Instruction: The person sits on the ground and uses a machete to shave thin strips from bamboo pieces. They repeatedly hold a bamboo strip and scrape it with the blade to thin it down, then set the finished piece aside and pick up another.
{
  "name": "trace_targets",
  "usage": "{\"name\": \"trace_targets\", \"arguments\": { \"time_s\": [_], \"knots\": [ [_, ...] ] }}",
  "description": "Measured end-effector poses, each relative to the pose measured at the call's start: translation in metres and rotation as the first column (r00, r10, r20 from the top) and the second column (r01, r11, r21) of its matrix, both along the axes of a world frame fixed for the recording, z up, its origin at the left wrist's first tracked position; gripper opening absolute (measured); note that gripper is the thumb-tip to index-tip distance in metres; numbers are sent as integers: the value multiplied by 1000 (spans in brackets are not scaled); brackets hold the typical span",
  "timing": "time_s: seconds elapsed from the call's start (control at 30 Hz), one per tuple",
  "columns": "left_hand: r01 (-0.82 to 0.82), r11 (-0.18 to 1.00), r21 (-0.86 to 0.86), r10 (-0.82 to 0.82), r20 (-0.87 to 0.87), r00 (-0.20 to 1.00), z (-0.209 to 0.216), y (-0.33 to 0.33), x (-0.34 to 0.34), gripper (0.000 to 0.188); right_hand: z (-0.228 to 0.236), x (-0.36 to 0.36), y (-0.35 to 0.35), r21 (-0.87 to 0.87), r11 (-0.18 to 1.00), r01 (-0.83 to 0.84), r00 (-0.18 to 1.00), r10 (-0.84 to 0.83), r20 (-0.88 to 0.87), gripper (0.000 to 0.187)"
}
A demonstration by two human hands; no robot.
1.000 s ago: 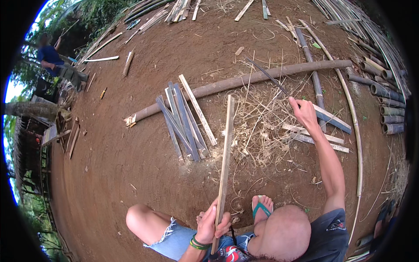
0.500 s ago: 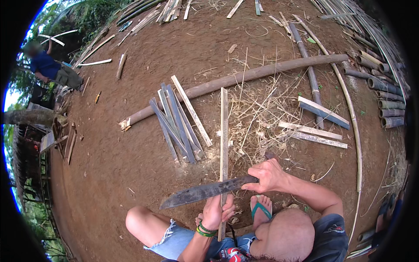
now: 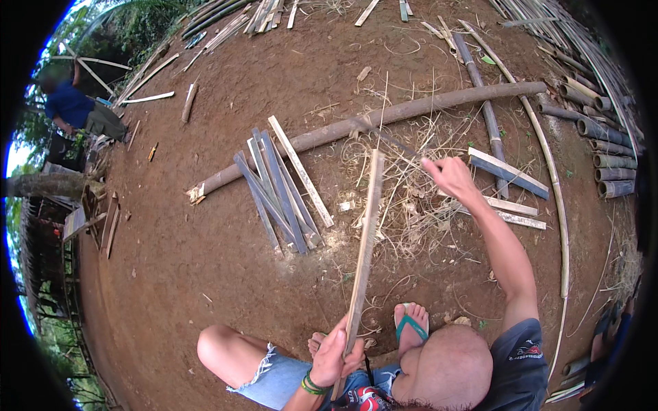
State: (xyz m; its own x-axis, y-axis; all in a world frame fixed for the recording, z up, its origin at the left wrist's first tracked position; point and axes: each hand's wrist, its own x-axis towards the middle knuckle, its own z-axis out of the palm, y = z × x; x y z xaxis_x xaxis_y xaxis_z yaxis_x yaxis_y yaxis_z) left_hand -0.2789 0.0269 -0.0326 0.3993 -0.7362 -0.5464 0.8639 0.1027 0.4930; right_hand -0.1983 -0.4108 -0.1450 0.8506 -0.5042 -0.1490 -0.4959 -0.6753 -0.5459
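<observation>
My left hand (image 3: 332, 359) is closed around the lower part of a long split bamboo strip (image 3: 365, 240), which slants up and slightly right, away from my lap. My right hand (image 3: 450, 179) is stretched far forward, wrapped around the handle of a machete (image 3: 396, 142). Its dark blade is blurred by motion and points left, just beyond the strip's far end. The blade and strip look apart. Beneath the right hand lies a heap of pale bamboo shavings (image 3: 411, 185).
A long log (image 3: 315, 139) lies crosswise ahead. Several cut bamboo strips (image 3: 277, 185) rest against it on the left, and more (image 3: 508, 176) lie to the right. Thick bamboo poles (image 3: 606, 145) are stacked at far right. Another person (image 3: 82, 109) is at the far left.
My right hand has swung the machete forward and away from my left hand. The bamboo strip now tilts, its lower end shifted left and its far end right. The far person's raised sticks have moved.
</observation>
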Motion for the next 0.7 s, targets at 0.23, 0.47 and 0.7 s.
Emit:
{"name": "trace_targets", "arguments": {
  "time_s": [0.23, 0.47, 0.7],
  "knots": [
    [-223, 949, -225, 118, -404, 907, -42, 14, 7, 47, 9, -49, 38, 168, 986, 7, 996, -22, 87, 59],
    [-234, 928, -291, 52, -520, 852, -72, -20, 35, 63, 43, -95, 172, 48, 795, -605, 767, 565, 304, 57],
    [-70, 988, -139, 42, -199, 979, -42, -15, 25, 48, 39, -71, 142, -103, 829, -550, 770, 551, 323, 61]
  ]
}}
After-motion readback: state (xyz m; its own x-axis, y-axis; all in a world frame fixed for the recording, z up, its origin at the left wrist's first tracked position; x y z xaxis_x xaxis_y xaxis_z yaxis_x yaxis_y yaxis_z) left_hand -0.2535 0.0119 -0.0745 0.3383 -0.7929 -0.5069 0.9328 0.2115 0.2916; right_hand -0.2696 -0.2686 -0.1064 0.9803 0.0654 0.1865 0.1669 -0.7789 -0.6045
